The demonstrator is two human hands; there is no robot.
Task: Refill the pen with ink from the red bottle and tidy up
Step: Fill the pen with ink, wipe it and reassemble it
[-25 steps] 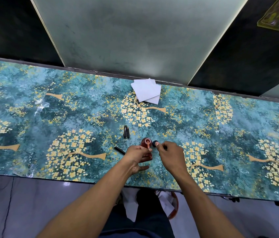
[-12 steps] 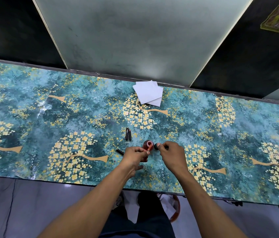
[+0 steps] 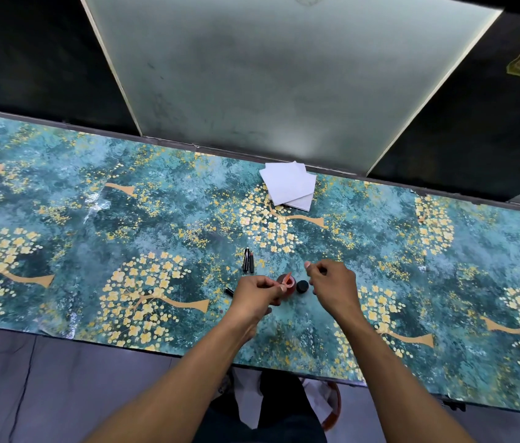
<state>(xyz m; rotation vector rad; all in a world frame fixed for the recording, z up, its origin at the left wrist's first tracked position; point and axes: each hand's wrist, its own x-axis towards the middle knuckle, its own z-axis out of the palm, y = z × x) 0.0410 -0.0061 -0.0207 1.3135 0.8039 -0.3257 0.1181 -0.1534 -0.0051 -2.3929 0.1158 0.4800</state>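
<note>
The red ink bottle [image 3: 286, 287] stands uncapped on the patterned table near the front edge. Its black cap [image 3: 302, 286] lies on the table just right of it. My left hand [image 3: 257, 294] pinches a thin red pen part [image 3: 288, 278] whose tip sits at the bottle's mouth. My right hand [image 3: 332, 282] hovers right of the cap with loosely curled fingers and nothing in them. Two black pen parts [image 3: 248, 259] lie side by side behind the bottle. Another black pen piece [image 3: 229, 290] pokes out left of my left hand.
Folded white paper sheets [image 3: 289, 187] lie at the table's back edge, by a frosted panel [image 3: 268, 75]. The table's front edge [image 3: 156, 351] runs just below my forearms. My legs and something white are on the floor beneath.
My right hand held the black cap at the bottle earlier. Now the cap rests on the table and the hand has drawn away to the right. My left hand stays at the bottle.
</note>
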